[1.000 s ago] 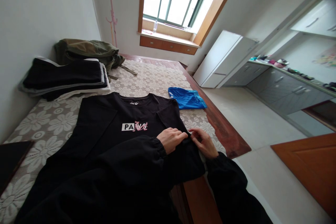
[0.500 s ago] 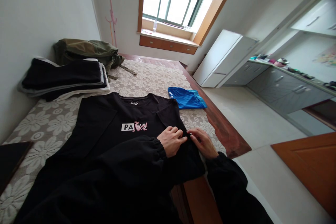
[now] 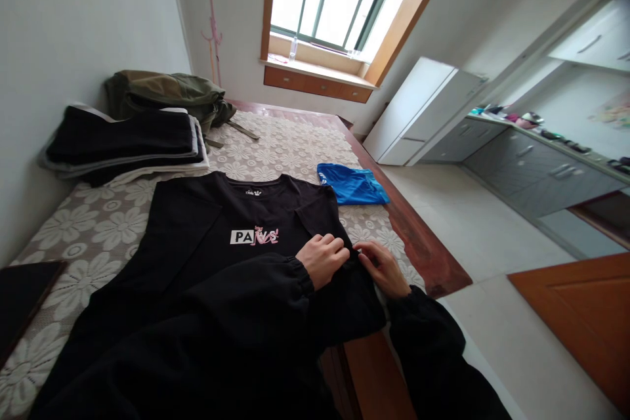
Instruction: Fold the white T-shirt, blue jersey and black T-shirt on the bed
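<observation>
A black T-shirt [image 3: 197,230] with a "PAWS" print and a pink figure lies spread face up, its neckline toward the far side. Both of my hands are at its right side edge, just below the right sleeve. My left hand [image 3: 323,259] is closed with its fingers curled down on the fabric. Close beside it, my right hand [image 3: 384,269] pinches the shirt's edge between thumb and fingers. The fingertips almost meet. My black sleeves blend into the lower part of the shirt, so its hem is hard to make out.
The table [image 3: 443,282] has a floral lace cloth [image 3: 275,144] and a reddish wooden edge. A folded blue garment [image 3: 352,185] lies past the shirt's right sleeve. Folded black and white clothes [image 3: 123,141] and a green backpack [image 3: 167,92] sit at the left back. A dark panel [image 3: 27,302] is at left.
My left hand's fingers have shifted slightly at the shirt's edge. The right hand keeps its pinch; the view has moved a little.
</observation>
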The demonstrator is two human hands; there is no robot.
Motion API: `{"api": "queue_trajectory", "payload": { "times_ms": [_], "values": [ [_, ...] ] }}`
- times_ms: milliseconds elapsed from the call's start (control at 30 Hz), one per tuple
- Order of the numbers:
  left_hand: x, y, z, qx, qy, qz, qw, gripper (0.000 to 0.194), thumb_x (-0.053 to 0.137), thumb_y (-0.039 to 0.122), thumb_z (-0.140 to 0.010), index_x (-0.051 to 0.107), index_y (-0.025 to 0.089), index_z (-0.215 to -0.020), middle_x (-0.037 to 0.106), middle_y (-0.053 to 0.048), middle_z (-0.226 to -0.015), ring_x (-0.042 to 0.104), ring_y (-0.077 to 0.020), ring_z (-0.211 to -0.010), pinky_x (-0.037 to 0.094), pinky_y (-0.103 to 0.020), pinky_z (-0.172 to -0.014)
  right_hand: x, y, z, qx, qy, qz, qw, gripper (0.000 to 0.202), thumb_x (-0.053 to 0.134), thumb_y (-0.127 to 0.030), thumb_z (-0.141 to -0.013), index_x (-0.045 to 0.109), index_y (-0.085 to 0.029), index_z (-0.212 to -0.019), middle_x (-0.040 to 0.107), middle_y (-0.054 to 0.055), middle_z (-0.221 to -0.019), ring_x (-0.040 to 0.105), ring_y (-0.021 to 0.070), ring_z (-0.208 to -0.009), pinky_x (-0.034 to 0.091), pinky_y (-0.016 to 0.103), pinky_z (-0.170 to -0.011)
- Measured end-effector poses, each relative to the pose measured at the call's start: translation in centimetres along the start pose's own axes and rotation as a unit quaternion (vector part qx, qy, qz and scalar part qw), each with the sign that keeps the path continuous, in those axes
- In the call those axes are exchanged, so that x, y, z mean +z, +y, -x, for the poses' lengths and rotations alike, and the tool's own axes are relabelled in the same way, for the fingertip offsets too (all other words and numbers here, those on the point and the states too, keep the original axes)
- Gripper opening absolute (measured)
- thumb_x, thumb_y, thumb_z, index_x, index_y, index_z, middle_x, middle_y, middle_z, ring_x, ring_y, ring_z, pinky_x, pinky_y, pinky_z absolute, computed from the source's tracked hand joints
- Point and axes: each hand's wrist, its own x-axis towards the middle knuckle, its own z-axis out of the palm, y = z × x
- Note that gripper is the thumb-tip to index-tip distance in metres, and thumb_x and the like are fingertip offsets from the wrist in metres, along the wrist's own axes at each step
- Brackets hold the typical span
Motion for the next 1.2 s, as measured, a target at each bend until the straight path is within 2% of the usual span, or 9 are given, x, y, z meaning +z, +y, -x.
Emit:
{"api": "queue_trajectory", "payload": {
  "times_ms": [133, 267, 367, 533, 633, 733, 833, 1000, 1200],
  "values": [
    [0.0, -0.2, 0.2, 0.041, 0.006, 0.004, 0.999, 0.014, 0.053, 0.020, -0.095, 0.063, 0.021, -0.106, 0.064, -0.008, -0.115, 0.055, -0.0247, -0.104, 0.045, -0.039, -0.084, 0.0, 0.0, 0.0, 0.006, -0.004, -0.007, 1.000, 0.021, 0.051, -0.034, -0.101, 0.068, -0.027, -0.112, 0.065, 0.004, -0.089, 0.061, 0.0225, -0.082, 0.051, 0.038, -0.075],
    [0.1, -0.3, 0.3, 0.045, -0.004, 0.046, 0.998, 0.014, 0.060, 0.024, -0.089, 0.067, 0.022, -0.100, 0.065, -0.007, -0.121, 0.055, -0.0249, -0.107, 0.045, -0.039, -0.088, 0.0, 0.1, 0.0, 0.007, -0.003, -0.003, 1.000, 0.022, 0.052, -0.035, -0.101, 0.068, -0.027, -0.114, 0.065, 0.004, -0.089, 0.060, 0.0221, -0.081, 0.050, 0.039, -0.077],
    [0.1, -0.3, 0.3, 0.044, 0.001, 0.057, 0.997, 0.017, 0.058, 0.027, -0.090, 0.071, 0.022, -0.099, 0.065, -0.007, -0.127, 0.055, -0.0260, -0.112, 0.045, -0.042, -0.092, 0.0, 0.0, 0.0, 0.007, -0.003, -0.004, 1.000, 0.022, 0.051, -0.035, -0.101, 0.067, -0.028, -0.114, 0.064, 0.004, -0.088, 0.060, 0.0220, -0.080, 0.050, 0.039, -0.078],
    [0.2, -0.2, 0.4, 0.024, 0.002, 0.072, 0.997, 0.035, 0.064, 0.028, -0.083, 0.070, 0.023, -0.117, 0.063, -0.006, -0.137, 0.055, -0.0271, -0.116, 0.045, -0.045, -0.099, -0.1, -0.3, -0.1, 0.010, -0.004, -0.002, 1.000, 0.023, 0.050, -0.037, -0.101, 0.067, -0.028, -0.113, 0.064, 0.004, -0.086, 0.061, 0.0227, -0.079, 0.051, 0.040, -0.077],
    [0.4, -0.3, 0.3, -0.007, -0.007, 0.075, 0.997, 0.021, 0.061, 0.025, -0.087, 0.071, 0.023, -0.106, 0.066, -0.005, -0.132, 0.057, -0.0251, -0.114, 0.045, -0.043, -0.099, -0.2, -0.5, -0.2, 0.011, -0.002, 0.004, 1.000, 0.023, 0.051, -0.037, -0.100, 0.068, -0.027, -0.112, 0.063, 0.004, -0.083, 0.061, 0.0227, -0.078, 0.051, 0.040, -0.077],
    [0.5, -0.4, 0.2, 0.009, -0.003, 0.075, 0.997, 0.019, 0.054, 0.022, -0.094, 0.071, 0.023, -0.100, 0.067, -0.005, -0.128, 0.057, -0.0236, -0.114, 0.044, -0.041, -0.100, -0.2, -0.7, -0.2, 0.009, 0.002, 0.007, 1.000, 0.021, 0.052, -0.035, -0.100, 0.069, -0.027, -0.110, 0.063, 0.003, -0.083, 0.061, 0.0223, -0.078, 0.051, 0.039, -0.077],
    [0.2, -0.4, 0.1, 0.050, -0.008, 0.068, 0.996, 0.017, 0.057, 0.022, -0.089, 0.070, 0.020, -0.100, 0.066, -0.007, -0.124, 0.057, -0.0242, -0.114, 0.044, -0.039, -0.101, -0.2, -0.9, -0.2, 0.006, 0.004, -0.001, 1.000, 0.021, 0.052, -0.034, -0.100, 0.069, -0.027, -0.108, 0.063, 0.003, -0.084, 0.060, 0.0220, -0.078, 0.050, 0.038, -0.076],
    [-0.3, -0.1, 0.1, 0.062, -0.021, 0.056, 0.996, 0.019, 0.064, 0.026, -0.079, 0.068, 0.017, -0.095, 0.066, -0.012, -0.113, 0.059, -0.0274, -0.108, 0.045, -0.040, -0.100, -0.1, -0.7, -0.2, 0.011, 0.014, -0.009, 1.000, 0.020, 0.053, -0.035, -0.099, 0.068, -0.026, -0.110, 0.062, 0.003, -0.083, 0.059, 0.0213, -0.076, 0.050, 0.037, -0.075],
    [0.0, -0.2, 0.0, 0.070, -0.034, 0.081, 0.994, 0.023, 0.067, 0.024, -0.074, 0.068, 0.016, -0.095, 0.067, -0.012, -0.118, 0.060, -0.0274, -0.112, 0.047, -0.039, -0.100, 0.0, -0.4, -0.1, 0.017, 0.016, -0.006, 1.000, 0.019, 0.054, -0.036, -0.098, 0.067, -0.026, -0.109, 0.064, 0.003, -0.083, 0.060, 0.0212, -0.076, 0.051, 0.038, -0.076]
  ]
}}
